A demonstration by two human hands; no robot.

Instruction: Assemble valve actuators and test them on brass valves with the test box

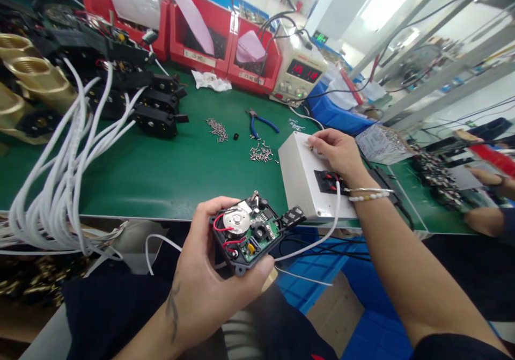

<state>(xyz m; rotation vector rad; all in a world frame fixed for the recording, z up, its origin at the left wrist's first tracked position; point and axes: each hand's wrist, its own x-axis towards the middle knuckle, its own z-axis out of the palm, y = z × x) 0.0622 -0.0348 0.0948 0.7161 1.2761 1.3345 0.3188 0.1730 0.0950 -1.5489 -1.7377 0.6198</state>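
My left hand (213,274) is wrapped round an open black housing (241,267), held in the air in front of the bench edge. Inside lie a green circuit board (267,226), a round silver motor-like part (236,219) and red wires. A small black piece (293,217) sticks out at its right side. My right hand (336,153) rests on a white box (300,180), thumb and fingers pinched at a small metal part on its top; what exactly they grip is mostly hidden. Black terminals (326,181) with red inserts sit on the box, and a white cable (336,215) runs from them.
Blue-handled pliers (263,124) and loose screws (261,152) lie on the green bench (193,172). Bundled white cables (80,161) and brass fittings (36,75) crowd the left. Red bins (201,32) and a power supply (300,67) stand behind. A co-worker's arm (486,220) is at right.
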